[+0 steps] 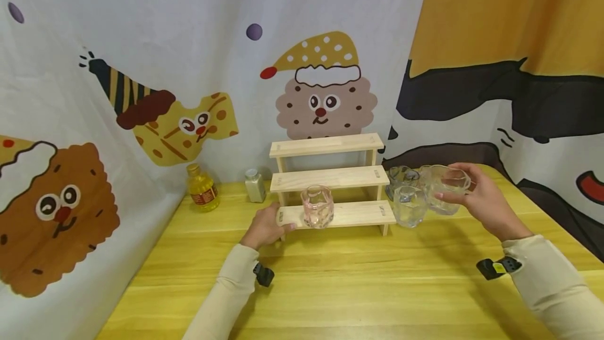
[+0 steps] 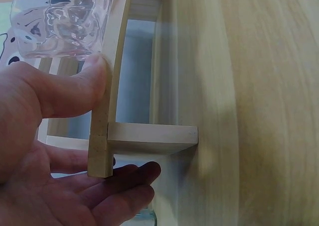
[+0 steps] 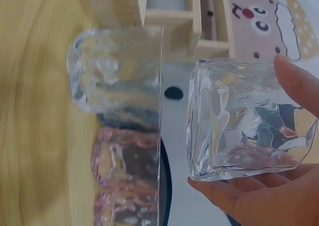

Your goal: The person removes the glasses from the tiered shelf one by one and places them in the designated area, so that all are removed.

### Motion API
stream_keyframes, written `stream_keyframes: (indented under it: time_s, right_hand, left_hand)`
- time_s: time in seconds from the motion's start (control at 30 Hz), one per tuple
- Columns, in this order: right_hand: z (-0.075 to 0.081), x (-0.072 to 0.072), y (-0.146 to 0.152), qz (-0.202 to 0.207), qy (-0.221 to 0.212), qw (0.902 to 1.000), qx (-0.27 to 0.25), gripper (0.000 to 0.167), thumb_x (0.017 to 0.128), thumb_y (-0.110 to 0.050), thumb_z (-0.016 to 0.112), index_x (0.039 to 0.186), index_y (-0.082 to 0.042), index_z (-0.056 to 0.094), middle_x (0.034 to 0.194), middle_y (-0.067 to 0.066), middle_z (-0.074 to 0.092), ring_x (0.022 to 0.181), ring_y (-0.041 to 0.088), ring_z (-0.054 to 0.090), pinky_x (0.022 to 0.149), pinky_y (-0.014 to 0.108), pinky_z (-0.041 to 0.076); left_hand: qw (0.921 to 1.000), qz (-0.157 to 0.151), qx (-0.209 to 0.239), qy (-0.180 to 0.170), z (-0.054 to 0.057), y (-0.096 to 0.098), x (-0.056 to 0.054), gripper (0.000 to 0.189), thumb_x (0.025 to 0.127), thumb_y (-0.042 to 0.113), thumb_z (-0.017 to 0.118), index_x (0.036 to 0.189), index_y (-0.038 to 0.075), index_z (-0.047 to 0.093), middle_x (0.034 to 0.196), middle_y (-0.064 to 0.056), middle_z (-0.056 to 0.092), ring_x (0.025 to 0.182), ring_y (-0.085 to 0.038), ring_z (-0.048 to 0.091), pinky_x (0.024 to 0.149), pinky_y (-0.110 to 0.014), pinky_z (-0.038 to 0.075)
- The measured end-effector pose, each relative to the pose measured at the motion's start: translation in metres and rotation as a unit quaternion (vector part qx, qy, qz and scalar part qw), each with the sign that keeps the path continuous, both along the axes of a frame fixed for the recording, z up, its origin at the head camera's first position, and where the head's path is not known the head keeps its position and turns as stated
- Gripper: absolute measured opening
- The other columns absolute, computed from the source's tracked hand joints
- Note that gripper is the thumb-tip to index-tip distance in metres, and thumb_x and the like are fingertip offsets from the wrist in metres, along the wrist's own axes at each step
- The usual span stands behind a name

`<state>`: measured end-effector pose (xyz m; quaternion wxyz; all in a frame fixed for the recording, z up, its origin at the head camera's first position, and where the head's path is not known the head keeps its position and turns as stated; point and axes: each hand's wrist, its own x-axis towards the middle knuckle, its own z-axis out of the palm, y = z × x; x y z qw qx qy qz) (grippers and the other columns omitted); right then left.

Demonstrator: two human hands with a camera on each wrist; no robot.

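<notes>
A three-tier wooden rack (image 1: 330, 178) stands on the table, with a pinkish glass (image 1: 317, 206) on its lowest step. My left hand (image 1: 265, 225) holds the left end of that step; in the left wrist view the thumb presses on the board (image 2: 107, 101) while fingers lie beneath it. At the right, my right hand (image 1: 486, 201) grips a clear glass (image 3: 249, 119) between thumb and fingers, raised off the table. Another clear glass (image 1: 410, 206) stands beside the rack's right end. Behind it is a darker glass (image 1: 401, 176), and pink-tinted glasses (image 3: 124, 159) show in the right wrist view.
A bottle of yellow oil (image 1: 203, 189) and a small capped jar (image 1: 255, 186) stand left of the rack. The wood-grain table (image 1: 321, 287) extends in front. A curtain with cartoon prints (image 1: 198, 25) hangs close behind.
</notes>
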<state>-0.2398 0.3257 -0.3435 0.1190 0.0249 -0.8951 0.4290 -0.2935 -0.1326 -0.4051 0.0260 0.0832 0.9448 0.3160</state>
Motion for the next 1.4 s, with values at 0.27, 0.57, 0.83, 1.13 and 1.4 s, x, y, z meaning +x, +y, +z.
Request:
stream_keyframes:
  time_s: [0.27,0.57,0.83,1.13,1.4]
  right_hand:
    - [-0.008,-0.006,0.022,-0.008,-0.01,0.9999,-0.004,0.081,0.088,-0.038,0.078,0.149,-0.008,0.034,0.137,0.006,0.05,0.104,-0.013,0.046,0.077,0.022,0.05]
    - [-0.019,-0.016,0.041,-0.01,-0.021,0.9997,0.009,0.085,0.088,-0.034,0.079,0.148,0.0,0.03,0.133,0.008,0.051,0.101,-0.013,0.044,0.075,0.019,0.047]
    - [-0.04,-0.027,0.045,0.013,-0.048,0.9987,0.01,0.087,0.089,-0.032,0.077,0.151,0.003,0.027,0.136,0.018,0.052,0.13,0.04,0.041,0.094,0.053,0.046]
    - [-0.055,-0.028,0.045,0.026,-0.051,0.9983,0.014,0.087,0.09,-0.027,0.077,0.152,0.007,0.025,0.142,0.032,0.047,0.126,0.045,0.044,0.074,0.015,0.047]
    - [-0.063,-0.032,0.042,0.056,-0.043,0.9975,0.008,0.083,0.09,-0.025,0.077,0.151,0.002,0.028,0.142,0.025,0.048,0.119,0.017,0.051,0.074,0.01,0.047]
  left_hand:
    - [1.0,0.001,0.002,-0.001,-0.001,0.0,0.0,0.076,0.089,0.032,0.078,0.148,0.0,0.044,0.118,-0.019,0.067,0.089,-0.022,0.06,0.08,-0.04,0.053]
    - [1.0,-0.002,0.003,0.0,0.004,0.001,0.0,0.076,0.088,0.033,0.079,0.148,-0.001,0.045,0.114,-0.018,0.067,0.086,-0.022,0.061,0.079,-0.039,0.053]
    - [1.0,-0.002,-0.008,0.004,0.005,0.0,0.0,0.075,0.088,0.034,0.079,0.146,0.0,0.046,0.114,-0.017,0.068,0.09,-0.025,0.063,0.079,-0.04,0.053]
    - [1.0,-0.001,-0.003,-0.004,0.004,0.001,0.002,0.076,0.088,0.033,0.078,0.148,0.0,0.045,0.122,-0.019,0.067,0.102,-0.032,0.065,0.088,-0.046,0.054]
    - [0.9999,0.0,-0.014,0.005,0.005,0.001,0.0,0.075,0.088,0.034,0.079,0.146,0.0,0.047,0.12,-0.018,0.067,0.095,-0.026,0.064,0.085,-0.043,0.054]
